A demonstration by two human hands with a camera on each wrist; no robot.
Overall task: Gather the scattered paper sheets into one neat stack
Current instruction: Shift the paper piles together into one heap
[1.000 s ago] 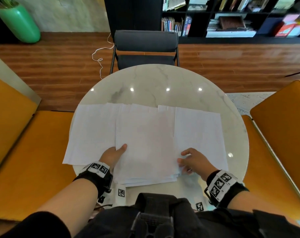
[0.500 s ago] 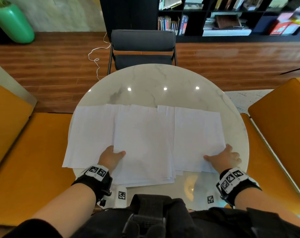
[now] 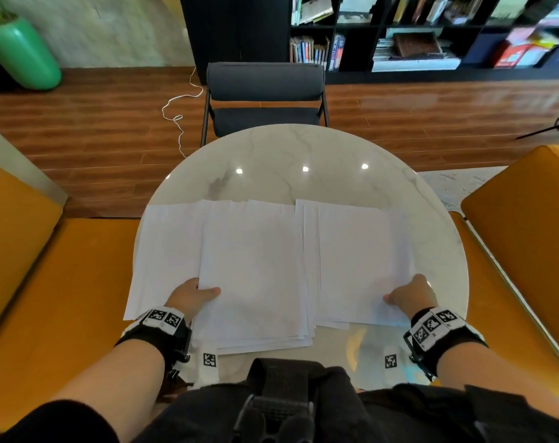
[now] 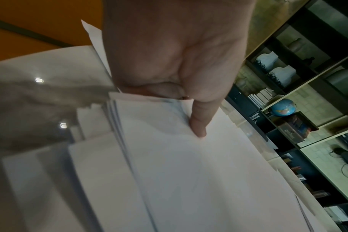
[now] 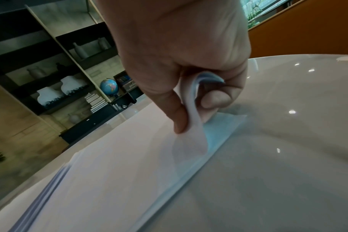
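White paper sheets lie in overlapping piles on the near half of a round marble table (image 3: 303, 148). The thick middle pile (image 3: 256, 276) (image 4: 189, 180) is gripped at its near left edge by my left hand (image 3: 193, 297) (image 4: 175, 87), thumb on top, fingers under. A few sheets at the right (image 3: 358, 263) (image 5: 119, 164) have their near right corner curled up and pinched by my right hand (image 3: 409, 297) (image 5: 191, 109) between thumb and fingers. More sheets (image 3: 166, 251) lie flat to the left, partly under the middle pile.
A dark chair (image 3: 265, 97) stands at the table's far side. Orange seats (image 3: 64, 282) (image 3: 521, 238) flank the table left and right. A bookshelf (image 3: 415, 30) and a green pot (image 3: 22, 52) stand far back. The table's far half is bare marble.
My right hand moved from the middle pile's right edge out to the right sheets' near corner and lifted it. The right sheets have slid slightly left. My left hand stays on the middle pile.
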